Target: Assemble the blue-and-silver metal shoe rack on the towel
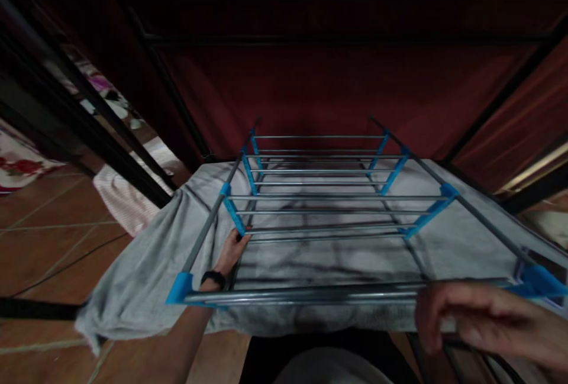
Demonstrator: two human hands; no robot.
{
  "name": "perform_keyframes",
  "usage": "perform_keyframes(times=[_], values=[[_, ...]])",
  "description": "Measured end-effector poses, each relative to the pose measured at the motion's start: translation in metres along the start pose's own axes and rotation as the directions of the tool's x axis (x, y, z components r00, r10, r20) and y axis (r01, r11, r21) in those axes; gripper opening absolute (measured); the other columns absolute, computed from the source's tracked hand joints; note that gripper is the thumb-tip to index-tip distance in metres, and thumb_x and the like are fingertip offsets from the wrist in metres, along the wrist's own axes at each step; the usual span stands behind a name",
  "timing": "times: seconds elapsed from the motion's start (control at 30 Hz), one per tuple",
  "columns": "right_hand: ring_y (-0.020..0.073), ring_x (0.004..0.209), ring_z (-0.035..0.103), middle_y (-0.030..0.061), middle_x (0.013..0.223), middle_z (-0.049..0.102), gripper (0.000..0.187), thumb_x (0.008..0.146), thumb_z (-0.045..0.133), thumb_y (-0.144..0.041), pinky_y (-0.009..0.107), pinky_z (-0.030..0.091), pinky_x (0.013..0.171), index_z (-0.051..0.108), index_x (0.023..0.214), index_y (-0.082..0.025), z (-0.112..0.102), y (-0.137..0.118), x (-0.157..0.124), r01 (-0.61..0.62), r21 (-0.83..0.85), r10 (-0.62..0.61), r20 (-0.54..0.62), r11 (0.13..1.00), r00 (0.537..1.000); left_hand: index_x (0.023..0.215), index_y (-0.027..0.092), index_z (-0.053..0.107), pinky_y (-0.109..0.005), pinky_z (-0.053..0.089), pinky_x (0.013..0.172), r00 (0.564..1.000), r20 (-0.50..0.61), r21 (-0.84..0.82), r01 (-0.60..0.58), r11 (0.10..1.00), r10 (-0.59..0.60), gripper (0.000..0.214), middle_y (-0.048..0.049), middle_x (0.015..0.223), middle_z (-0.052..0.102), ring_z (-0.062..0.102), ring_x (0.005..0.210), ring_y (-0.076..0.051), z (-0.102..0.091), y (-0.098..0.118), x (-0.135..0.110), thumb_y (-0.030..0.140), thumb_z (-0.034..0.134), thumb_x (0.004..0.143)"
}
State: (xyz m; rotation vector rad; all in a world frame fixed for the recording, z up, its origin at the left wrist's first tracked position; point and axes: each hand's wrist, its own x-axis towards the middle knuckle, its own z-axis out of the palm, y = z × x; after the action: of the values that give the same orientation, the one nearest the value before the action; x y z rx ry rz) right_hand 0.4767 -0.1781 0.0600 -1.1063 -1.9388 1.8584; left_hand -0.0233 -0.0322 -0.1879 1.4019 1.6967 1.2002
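Observation:
A metal drying rack (323,197) with grey rods and blue plastic joints stands in front of me. A grey towel (146,265) lies spread under its rods and hangs off the left side. My left hand (231,249), with a black band on the wrist, reaches in under the near rail and closes on a rod by a blue joint. My right hand (470,322) is blurred at the lower right, fingers curled at the near rail; what they hold is unclear.
A dark red fabric wall (337,88) with black frame poles rises behind the rack. Brown floor tiles (48,236) lie to the left, with a pale striped cloth (122,197) and a floral fabric (20,162) on them.

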Motion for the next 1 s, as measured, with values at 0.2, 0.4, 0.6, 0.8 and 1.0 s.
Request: perform_keyframes(times=[0.2, 0.4, 0.6, 0.8, 1.0], values=[[0.0258, 0.141, 0.044, 0.0067, 0.153, 0.049, 0.050, 0.098, 0.049, -0.043, 0.042, 0.032, 0.119, 0.055, 0.143, -0.024, -0.015, -0.017, 0.121, 0.003, -0.475, -0.009, -0.010, 0.880, 1.000, 0.102, 0.017, 0.068, -0.041, 0.050, 0.094, 0.999, -0.020, -0.042, -0.029, 0.999, 0.028, 0.041, -0.0086, 0.102, 0.071, 0.064, 0.098, -0.025, 0.007, -0.016, 0.002, 0.046, 0.067, 0.073], [0.0257, 0.148, 0.034, 0.0152, 0.161, 0.034, 0.066, 0.087, 0.048, -0.014, 0.040, 0.028, 0.122, 0.041, 0.153, -0.012, 0.017, 0.046, 0.228, 0.037, -0.824, -0.085, -0.013, 0.565, 0.996, 0.100, 0.016, 0.067, -0.039, 0.050, 0.092, 0.997, -0.052, -0.044, -0.052, 0.998, 0.050, 0.036, -0.0079, 0.098, 0.069, 0.063, 0.094, -0.023, 0.009, -0.018, 0.001, 0.043, 0.064, 0.076], [0.0294, 0.136, 0.048, 0.0196, 0.148, 0.049, 0.062, 0.087, 0.044, -0.007, 0.044, 0.041, 0.109, 0.043, 0.149, -0.010, 0.041, 0.045, 0.315, -0.039, -0.890, -0.084, -0.086, 0.455, 0.993, 0.101, 0.016, 0.069, -0.038, 0.048, 0.095, 0.996, -0.069, -0.028, -0.067, 0.997, 0.065, 0.034, -0.0078, 0.102, 0.068, 0.063, 0.099, -0.023, 0.010, -0.017, -0.003, 0.042, 0.064, 0.079], [0.0251, 0.098, 0.068, 0.0140, 0.115, 0.069, 0.033, 0.097, 0.038, -0.014, 0.036, 0.050, 0.084, 0.061, 0.121, -0.014, 0.052, 0.041, 0.351, -0.012, -0.880, -0.059, -0.045, 0.475, 0.997, 0.098, 0.016, 0.069, -0.040, 0.048, 0.096, 0.996, -0.071, -0.011, -0.063, 0.998, 0.062, 0.031, -0.0094, 0.102, 0.068, 0.063, 0.101, -0.025, 0.010, -0.020, 0.000, 0.041, 0.062, 0.081], [0.0215, 0.091, 0.067, 0.0099, 0.108, 0.070, 0.026, 0.101, 0.038, -0.018, 0.029, 0.045, 0.078, 0.061, 0.113, -0.015, 0.049, 0.042, 0.345, 0.032, -0.846, -0.127, -0.042, 0.532, 0.991, 0.086, 0.017, 0.068, -0.039, 0.051, 0.089, 0.997, -0.021, 0.023, -0.071, 0.997, 0.072, 0.024, -0.0065, 0.090, 0.069, 0.063, 0.089, -0.024, 0.001, -0.011, 0.007, 0.039, 0.065, 0.080]])
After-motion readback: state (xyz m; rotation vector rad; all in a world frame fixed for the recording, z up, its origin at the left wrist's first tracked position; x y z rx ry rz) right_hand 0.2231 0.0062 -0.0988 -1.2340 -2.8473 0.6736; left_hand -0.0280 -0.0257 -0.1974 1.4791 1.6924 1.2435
